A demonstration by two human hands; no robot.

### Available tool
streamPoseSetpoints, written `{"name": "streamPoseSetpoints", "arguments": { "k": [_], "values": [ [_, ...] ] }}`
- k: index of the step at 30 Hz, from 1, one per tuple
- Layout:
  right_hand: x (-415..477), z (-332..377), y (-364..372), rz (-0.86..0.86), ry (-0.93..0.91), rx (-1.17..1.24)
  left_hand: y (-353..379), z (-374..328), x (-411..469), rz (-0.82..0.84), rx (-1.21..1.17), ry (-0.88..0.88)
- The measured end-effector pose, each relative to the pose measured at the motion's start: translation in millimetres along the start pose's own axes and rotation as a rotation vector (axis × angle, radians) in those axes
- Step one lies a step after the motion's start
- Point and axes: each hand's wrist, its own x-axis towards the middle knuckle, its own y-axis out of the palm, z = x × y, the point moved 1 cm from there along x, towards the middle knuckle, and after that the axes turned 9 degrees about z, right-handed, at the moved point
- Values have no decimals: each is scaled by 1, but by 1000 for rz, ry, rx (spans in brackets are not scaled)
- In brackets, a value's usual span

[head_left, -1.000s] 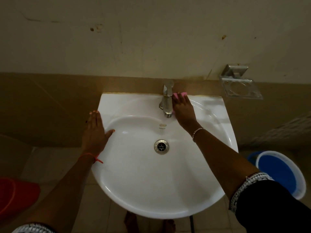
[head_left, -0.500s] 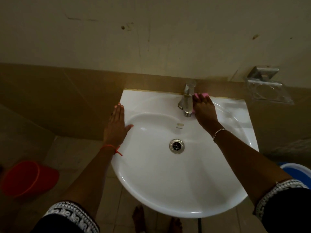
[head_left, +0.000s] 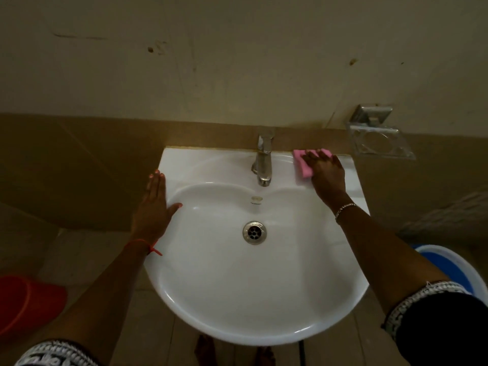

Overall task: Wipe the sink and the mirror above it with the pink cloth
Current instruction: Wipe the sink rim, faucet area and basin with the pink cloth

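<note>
A white sink hangs on a tiled wall, with a steel tap at its back and a metal drain in the bowl. My right hand presses a pink cloth flat onto the sink's back ledge, right of the tap, fingers spread over it. My left hand rests flat on the sink's left rim with straight fingers. No mirror is in view; only bare wall shows above the sink.
A clear soap dish on a metal bracket juts from the wall right of the sink. A blue and white bucket stands on the floor at right, a red bucket at left. Bare feet show under the sink.
My right hand has slid the pink cloth from beside the tap to the right along the back ledge. My left hand stays on the left rim. The camera shifted.
</note>
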Motion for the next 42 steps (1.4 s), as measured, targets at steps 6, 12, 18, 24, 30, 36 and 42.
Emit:
{"name": "streamPoseSetpoints", "arguments": {
  "k": [6, 12, 18, 24, 30, 36, 42],
  "values": [
    [-5, -33, 2, -69, 210, 111, -1, -1, 0, -11, -1, 8],
    [-12, -34, 14, -172, 346, 201, -1, 0, 0, -11, 8, 11],
    [-15, -26, 23, -110, 601, 231, -2, 1, 0, -6, 2, 25],
    [-16, -16, 22, 155, 708, 85, -2, 0, 0, 1, -45, 35],
    [-14, 10, 8, 134, 814, 107, -3, -2, 0, 6, -51, 17],
    [-8, 26, 9, -14, 803, 221, -2, -2, 0, 2, -45, 10],
    [24, 83, 35, 61, 308, 317, -1, 0, -1, 4, -36, 21]
  ]
}}
